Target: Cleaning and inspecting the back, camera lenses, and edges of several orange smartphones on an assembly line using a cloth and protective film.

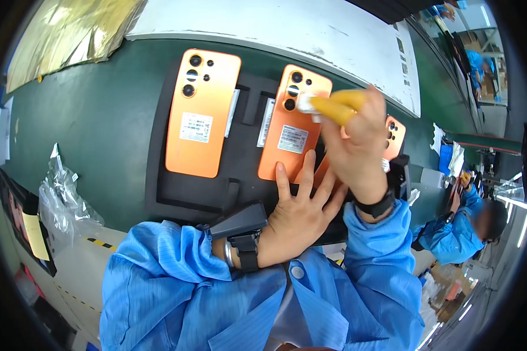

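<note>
Nearest you, your two blue sleeves [164, 251] reach up over the near edge of the worktop [108, 134], with one black strap on each wrist. Your left hand [301, 213] lies spread, its fingers apart, and at least one fingertip rests on the lower end of the middle phone [270, 162]. That phone sits tilted at the centre of the black tray [243, 158]. Your right hand [360, 146] is closed, its yellow finger covers [342, 102] pinching a white wad [305, 103] beside the camera lenses at the upper end of the same phone.

Count three orange phones plainly: the middle one, the left phone [200, 157], well apart from both hands, and the right phone [397, 134], partly hidden behind your right wrist. More orange shows beneath your hands; you cannot tell whether it is a fourth. Two white strips stand in the tray between the left and middle phones.

Your widest room is leftward, where green worktop runs from the tray's edge to one clear plastic bag [64, 193]. Beyond the tray, one white panel [263, 20] bounds the far side. Off to the right, a co-worker [459, 234] in blue is bent over.
</note>
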`<state>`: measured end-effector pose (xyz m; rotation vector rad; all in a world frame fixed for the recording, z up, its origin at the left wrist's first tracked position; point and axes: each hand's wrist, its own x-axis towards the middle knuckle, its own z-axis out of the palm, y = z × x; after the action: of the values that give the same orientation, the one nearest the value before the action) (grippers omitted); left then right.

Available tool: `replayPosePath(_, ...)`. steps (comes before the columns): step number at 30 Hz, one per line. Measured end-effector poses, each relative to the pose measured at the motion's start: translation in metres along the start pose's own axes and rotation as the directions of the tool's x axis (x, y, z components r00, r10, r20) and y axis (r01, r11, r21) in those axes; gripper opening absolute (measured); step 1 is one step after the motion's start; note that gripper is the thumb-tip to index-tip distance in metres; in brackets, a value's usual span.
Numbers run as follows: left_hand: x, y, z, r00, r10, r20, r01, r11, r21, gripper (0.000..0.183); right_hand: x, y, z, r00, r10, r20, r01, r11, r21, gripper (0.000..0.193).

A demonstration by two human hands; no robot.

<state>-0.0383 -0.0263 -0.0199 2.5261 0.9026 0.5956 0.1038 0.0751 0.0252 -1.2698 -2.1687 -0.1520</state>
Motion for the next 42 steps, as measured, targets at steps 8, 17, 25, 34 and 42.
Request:
replayPosePath(8, -0.003, -0.005, 0.002, 1.000, -0.019, 0.023, 0.013, 0.971, 0.237, 0.048, -0.005, -0.010, 0.016, 0.985, 0.081, 0.150, -0.069, 0.994, -0.086, 0.026)
replayPosePath(17, -0.002, -0.012, 0.000, 1.000, 0.005, 0.017, -0.009, 0.967, 0.253, 0.050, 0.018, -0.001, 0.038, 0.999, -0.019, 0.029, 0.022, 0.994, -0.106, 0.022)
replayPosePath(25, -0.001, -0.007, 0.003, 1.000, -0.001, -0.001, 0.001, 0.970, 0.244, 0.048, 0.003, 0.001, 0.031, 0.997, -0.017, 0.070, 0.026, 0.991, -0.133, 0.024)
replayPosePath(34, -0.001, -0.004, 0.003, 0.996, 0.009, 0.091, -0.035, 0.957, 0.287, 0.048, 0.003, -0.016, 0.039, 0.993, -0.028, 0.112, 0.036, 0.997, -0.075, 0.017)
replayPosePath(42, -0.001, -0.009, 0.004, 1.000, -0.001, 0.021, -0.005, 0.954, 0.301, 0.049, 0.011, 0.013, 0.038, 0.999, 0.020, 0.048, -0.014, 0.994, -0.110, 0.025)
